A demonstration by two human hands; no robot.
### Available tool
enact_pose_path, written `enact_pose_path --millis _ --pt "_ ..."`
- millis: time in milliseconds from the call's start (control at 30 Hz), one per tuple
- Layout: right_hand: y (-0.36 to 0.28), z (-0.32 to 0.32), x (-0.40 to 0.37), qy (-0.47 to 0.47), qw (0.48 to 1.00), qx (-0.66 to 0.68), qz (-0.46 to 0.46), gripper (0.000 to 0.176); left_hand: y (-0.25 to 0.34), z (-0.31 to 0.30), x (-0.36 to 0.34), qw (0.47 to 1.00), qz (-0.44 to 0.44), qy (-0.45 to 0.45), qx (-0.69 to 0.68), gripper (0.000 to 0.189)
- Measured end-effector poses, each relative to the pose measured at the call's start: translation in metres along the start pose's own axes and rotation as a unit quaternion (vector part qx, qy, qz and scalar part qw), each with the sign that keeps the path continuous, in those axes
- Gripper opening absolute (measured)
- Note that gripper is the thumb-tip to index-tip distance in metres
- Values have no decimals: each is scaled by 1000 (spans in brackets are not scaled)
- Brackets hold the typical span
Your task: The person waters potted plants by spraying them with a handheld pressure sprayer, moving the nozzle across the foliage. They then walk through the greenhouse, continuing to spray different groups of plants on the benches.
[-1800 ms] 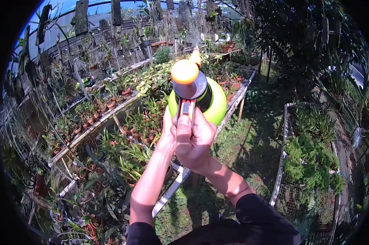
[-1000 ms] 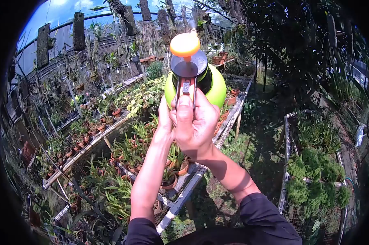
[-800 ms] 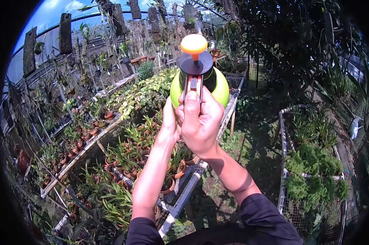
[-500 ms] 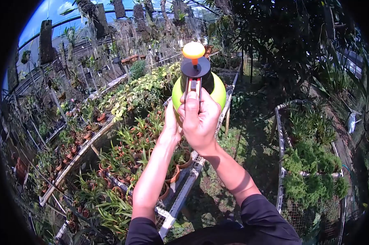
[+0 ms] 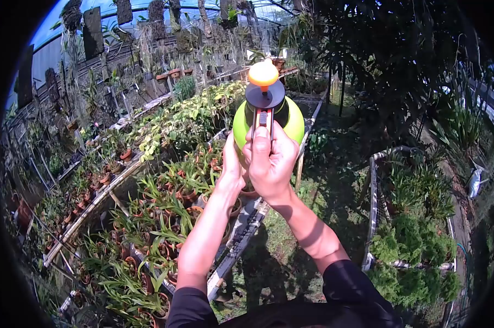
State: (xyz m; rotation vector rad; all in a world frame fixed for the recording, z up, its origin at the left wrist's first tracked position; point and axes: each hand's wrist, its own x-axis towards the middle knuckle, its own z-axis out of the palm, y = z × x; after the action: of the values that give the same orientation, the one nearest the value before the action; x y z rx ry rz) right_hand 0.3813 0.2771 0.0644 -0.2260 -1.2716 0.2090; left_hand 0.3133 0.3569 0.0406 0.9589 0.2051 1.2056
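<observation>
A lime-green pump spray bottle (image 5: 294,123) with a black collar and an orange knob (image 5: 263,72) is held up in front of me at arm's length. My right hand (image 5: 273,163) is closed round its handle, the thumb lying on the trigger lever (image 5: 263,118) at the back. Against the bottle's left side rests my left hand (image 5: 233,164); its fingers go out of sight behind the bottle. A faint pale mist shows above the orange knob. The bottle's lower part is hidden by my hands.
Below to the left, a bench (image 5: 241,232) bears several potted plants (image 5: 176,218). Yellow-green leafy plants (image 5: 203,109) grow farther back. Mounted plants hang on dark slabs (image 5: 93,34) overhead. To the right stands a framed bed of ferny plants (image 5: 411,240), past a grassy path (image 5: 291,218).
My view has shifted, so the benches and hanging slabs sit differently in the frame. Both hands and the spray bottle have moved slightly right and down in view; the hold looks the same.
</observation>
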Motion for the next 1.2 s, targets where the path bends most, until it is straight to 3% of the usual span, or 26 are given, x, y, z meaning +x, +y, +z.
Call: enact_pose_path --millis 433,533,633,667,733,833,867,967,1067,1200 --pt "100 -63 54 -14 998 -39 -49 31 -40 -10 123 998 33 -40 -25 37" --pt "121 -61 68 -7 998 -20 -56 27 -38 -21 153 996 58 -62 -29 37" --pt "154 -61 82 -34 991 -83 -95 25 -35 -34 185 989 99 -95 -47 37" --pt "160 -60 88 -40 990 -89 -98 34 -34 -39 195 985 116 -113 -54 37" --pt "170 -56 97 -28 989 -95 -109 31 -32 -48 212 976 144 -149 -73 36" --pt "186 -49 106 -8 977 -124 -173 25 -33 -67 236 973 150 -162 -70 29" --pt "189 -50 107 -9 980 -123 -157 25 -35 -73 240 971 147 -174 -77 28" --pt "204 -56 110 -3 989 -94 -117 26 -44 -49 243 886 116 -347 -286 30" --pt "223 -68 114 6 993 -77 -92 27 -53 -17 234 936 151 -281 -146 30" --pt "254 -96 119 34 991 -102 -76 27 -71 -5 244 966 166 -198 -5 33"
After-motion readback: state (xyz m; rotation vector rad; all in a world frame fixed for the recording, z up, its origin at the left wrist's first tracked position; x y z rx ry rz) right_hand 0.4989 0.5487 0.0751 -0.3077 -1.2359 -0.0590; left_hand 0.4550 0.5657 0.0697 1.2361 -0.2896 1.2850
